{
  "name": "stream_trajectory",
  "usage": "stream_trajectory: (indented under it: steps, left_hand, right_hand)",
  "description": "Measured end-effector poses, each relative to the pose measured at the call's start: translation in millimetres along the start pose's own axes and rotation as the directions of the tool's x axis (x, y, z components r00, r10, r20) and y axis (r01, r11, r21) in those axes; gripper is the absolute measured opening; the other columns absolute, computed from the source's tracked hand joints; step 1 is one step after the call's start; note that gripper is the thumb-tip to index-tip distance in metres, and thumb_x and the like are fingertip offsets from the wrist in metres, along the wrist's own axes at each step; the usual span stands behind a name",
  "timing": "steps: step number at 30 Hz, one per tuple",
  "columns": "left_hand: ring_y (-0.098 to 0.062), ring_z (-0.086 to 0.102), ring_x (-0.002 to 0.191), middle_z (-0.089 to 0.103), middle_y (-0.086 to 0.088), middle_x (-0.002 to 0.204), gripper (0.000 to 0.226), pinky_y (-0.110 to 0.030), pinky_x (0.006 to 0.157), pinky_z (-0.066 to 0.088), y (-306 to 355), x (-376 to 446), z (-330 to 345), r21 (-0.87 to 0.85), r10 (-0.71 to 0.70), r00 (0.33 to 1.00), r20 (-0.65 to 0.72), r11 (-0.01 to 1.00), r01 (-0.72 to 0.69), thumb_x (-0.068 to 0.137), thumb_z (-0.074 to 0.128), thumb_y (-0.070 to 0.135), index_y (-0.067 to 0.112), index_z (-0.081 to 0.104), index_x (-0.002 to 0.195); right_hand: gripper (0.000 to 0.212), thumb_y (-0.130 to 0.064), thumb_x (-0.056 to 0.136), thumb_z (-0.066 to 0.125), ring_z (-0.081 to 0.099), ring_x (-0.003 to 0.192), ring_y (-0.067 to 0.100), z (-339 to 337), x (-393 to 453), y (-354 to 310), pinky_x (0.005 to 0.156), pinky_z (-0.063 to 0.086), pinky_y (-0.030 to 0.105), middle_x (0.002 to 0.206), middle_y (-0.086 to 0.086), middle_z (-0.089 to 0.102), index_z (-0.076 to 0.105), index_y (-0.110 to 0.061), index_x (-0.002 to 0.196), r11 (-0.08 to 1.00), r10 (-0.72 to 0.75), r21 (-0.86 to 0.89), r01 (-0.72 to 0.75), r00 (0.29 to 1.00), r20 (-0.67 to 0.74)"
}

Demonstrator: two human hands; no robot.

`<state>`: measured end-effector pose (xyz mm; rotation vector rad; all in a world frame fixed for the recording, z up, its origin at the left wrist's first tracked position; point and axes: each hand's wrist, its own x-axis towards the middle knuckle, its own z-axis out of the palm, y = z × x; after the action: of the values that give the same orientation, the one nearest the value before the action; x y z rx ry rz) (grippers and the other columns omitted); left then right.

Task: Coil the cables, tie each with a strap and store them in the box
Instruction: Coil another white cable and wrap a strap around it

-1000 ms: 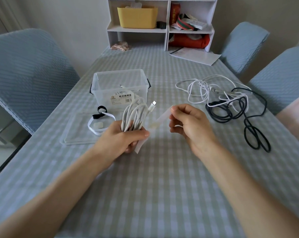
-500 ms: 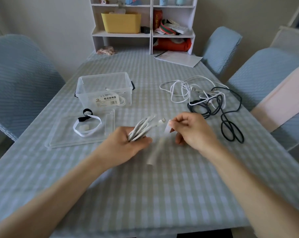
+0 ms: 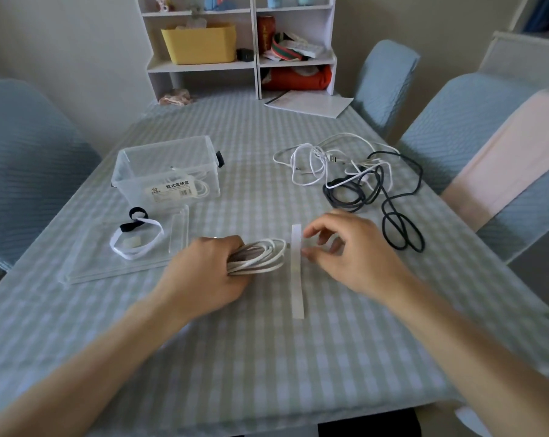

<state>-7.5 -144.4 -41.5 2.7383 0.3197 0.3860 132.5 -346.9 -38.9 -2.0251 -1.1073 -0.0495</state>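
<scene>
My left hand (image 3: 207, 270) grips a coiled white cable (image 3: 260, 255) low on the table, its loop end pointing right. A white strap (image 3: 297, 272) lies flat on the cloth just right of the coil, running front to back. My right hand (image 3: 348, 250) hovers beside the strap's upper part with loosely bent fingers, its fingertips close to the strap, holding nothing. The clear plastic box (image 3: 169, 171) stands at the back left with a white cable inside. Loose white cables (image 3: 314, 162) and a black cable (image 3: 393, 203) lie tangled at the right.
The box's clear lid (image 3: 87, 266) lies flat at the left with a white strap loop (image 3: 134, 244) and a black strap (image 3: 134, 220) on it. Blue-covered chairs flank the table. A white shelf unit (image 3: 254, 48) and papers (image 3: 311, 104) sit at the far end.
My left hand lowered the coil to the table and turned it sideways. My right hand let go of the white strap, which now lies flat on the cloth.
</scene>
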Motion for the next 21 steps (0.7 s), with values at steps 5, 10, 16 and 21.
stream_trajectory:
  steps: [5,10,16,21]
  left_hand:
    - [-0.027,0.057,0.066,0.043,0.012,0.06,0.02,-0.03,0.053,0.031,1.6,-0.1,4.4,0.135,0.06,0.998,0.003,0.989,-0.06,0.071,0.06,0.025,0.028,0.04,0.067]
    - [-0.028,0.061,0.074,0.046,0.01,0.066,0.019,-0.03,0.055,0.031,6.9,-4.1,1.0,0.233,0.055,0.998,-0.019,0.971,-0.049,0.076,0.064,0.028,0.025,0.045,0.075]
    - [-0.031,0.064,0.073,0.059,0.005,0.069,0.024,-0.03,0.053,0.028,2.1,-10.0,-0.1,0.232,0.07,0.995,-0.074,0.971,-0.051,0.079,0.065,0.041,0.021,0.053,0.081]
    - [-0.026,0.066,0.065,0.06,0.009,0.064,0.066,-0.028,0.053,0.035,5.9,-9.0,4.7,0.195,0.128,0.982,-0.142,0.976,-0.099,0.064,0.042,0.085,0.026,0.051,0.092]
  right_hand:
    - [0.061,-0.055,0.072,0.081,0.049,0.121,-0.002,-4.0,-10.5,2.7,0.104,0.037,0.017,0.125,-0.017,0.062,0.065,-0.028,0.125,0.995,0.019,-0.1,0.005,0.971,0.24]
    - [0.09,-0.085,0.061,0.05,0.034,0.135,0.001,4.6,-8.5,1.1,0.116,0.025,0.031,0.142,-0.021,0.05,0.059,-0.033,0.134,0.98,0.035,-0.198,0.031,0.946,0.323]
    - [0.082,-0.083,0.074,0.037,0.029,0.136,0.004,10.7,-15.0,-3.3,0.114,0.02,0.028,0.145,-0.017,0.044,0.056,-0.032,0.136,0.951,-0.03,-0.282,0.126,0.947,0.319]
    - [0.075,-0.078,0.08,0.042,0.039,0.13,0.01,15.9,-17.4,-6.0,0.107,0.027,0.027,0.136,-0.013,0.049,0.061,-0.025,0.13,0.929,-0.068,-0.332,0.165,0.956,0.286]
